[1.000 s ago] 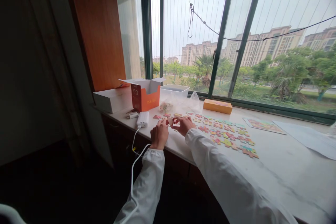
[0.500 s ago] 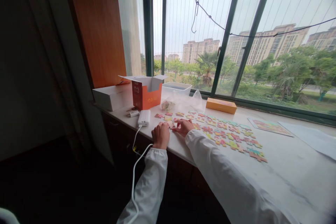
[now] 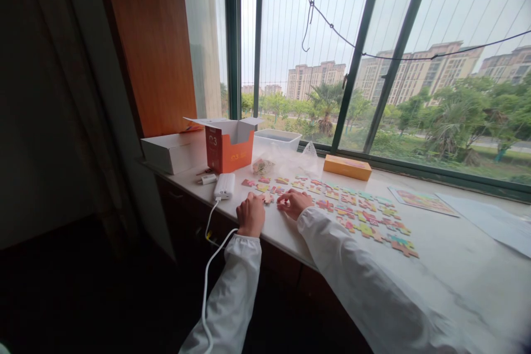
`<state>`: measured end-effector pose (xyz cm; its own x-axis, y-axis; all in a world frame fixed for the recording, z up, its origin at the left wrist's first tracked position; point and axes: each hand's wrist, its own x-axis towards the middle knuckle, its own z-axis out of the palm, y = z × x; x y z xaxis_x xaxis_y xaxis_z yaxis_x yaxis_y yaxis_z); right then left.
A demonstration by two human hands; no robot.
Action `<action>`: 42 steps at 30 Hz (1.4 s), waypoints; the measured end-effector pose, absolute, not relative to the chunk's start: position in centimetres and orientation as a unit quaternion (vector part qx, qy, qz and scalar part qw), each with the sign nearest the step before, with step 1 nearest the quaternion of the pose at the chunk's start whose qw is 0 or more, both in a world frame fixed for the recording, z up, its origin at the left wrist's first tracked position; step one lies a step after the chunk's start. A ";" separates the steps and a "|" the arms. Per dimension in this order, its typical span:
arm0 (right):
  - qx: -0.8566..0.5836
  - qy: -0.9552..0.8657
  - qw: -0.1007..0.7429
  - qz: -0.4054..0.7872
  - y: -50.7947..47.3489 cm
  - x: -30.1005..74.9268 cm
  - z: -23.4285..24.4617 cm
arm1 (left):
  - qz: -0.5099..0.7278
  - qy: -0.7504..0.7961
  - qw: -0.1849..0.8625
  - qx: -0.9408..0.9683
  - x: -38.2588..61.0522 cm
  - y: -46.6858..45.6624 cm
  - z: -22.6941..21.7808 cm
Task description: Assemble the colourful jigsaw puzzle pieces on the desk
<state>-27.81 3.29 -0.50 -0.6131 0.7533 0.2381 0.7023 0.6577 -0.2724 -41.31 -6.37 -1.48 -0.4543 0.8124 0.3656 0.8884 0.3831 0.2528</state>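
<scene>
My left hand (image 3: 251, 214) rests at the counter's front edge with its fingers curled. Right beside its fingertips lies a puzzle piece (image 3: 267, 198); whether they grip it or anything else is hidden. My right hand (image 3: 295, 203) hovers low over the counter, thumb and forefinger apart, and nothing shows between them. Beyond and to the right of it, several rows of colourful puzzle pieces (image 3: 365, 215) are spread out, some lying close together. A brown-edged piece (image 3: 404, 247) sits at the near right end of these rows.
Left of my hands lies a white power bank (image 3: 224, 186) with a white cable (image 3: 207, 282) running down over my left sleeve. Behind stand an open orange box (image 3: 230, 149), a white box (image 3: 172, 152), a clear tub (image 3: 277, 138), plastic bags (image 3: 307, 159) and a yellow box (image 3: 347, 167). Papers (image 3: 489, 215) lie right.
My right hand has drawn back to the right, away from the piece near my left fingertips, which shows more now. The left hand stays nearly in place. The view has shifted slightly.
</scene>
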 end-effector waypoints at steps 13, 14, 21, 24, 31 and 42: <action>-0.400 -0.896 0.173 0.089 4.1 -27.4 -1.3 | -0.177 -0.834 0.079 -0.516 -40.9 -6.5 -0.8; -0.397 -0.897 0.173 0.088 4.1 -27.4 -1.3 | -0.177 -0.834 0.078 -0.516 -40.9 -6.5 -0.8; -0.404 -0.893 0.176 0.090 4.0 -27.5 -1.0 | -0.186 -0.831 0.083 -0.518 -41.0 -6.6 -1.0; -0.403 -0.894 0.176 0.088 3.7 -27.7 -0.8 | -0.190 -0.830 0.091 -0.517 -41.0 -6.5 -1.1; -0.391 -0.895 0.197 0.086 3.7 -27.0 -0.1 | -0.203 -0.829 0.082 -0.514 -41.0 -6.5 -1.2; -0.429 -0.885 0.177 -0.034 5.2 -16.1 3.1 | -0.252 -0.820 0.107 -0.502 -40.7 -6.7 -0.7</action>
<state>-16.15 5.20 3.13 -0.5694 0.7471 0.3430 0.7715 0.6298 -0.0909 -40.66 -6.75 -0.65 -0.4730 0.7699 0.4284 0.8776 0.3688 0.3062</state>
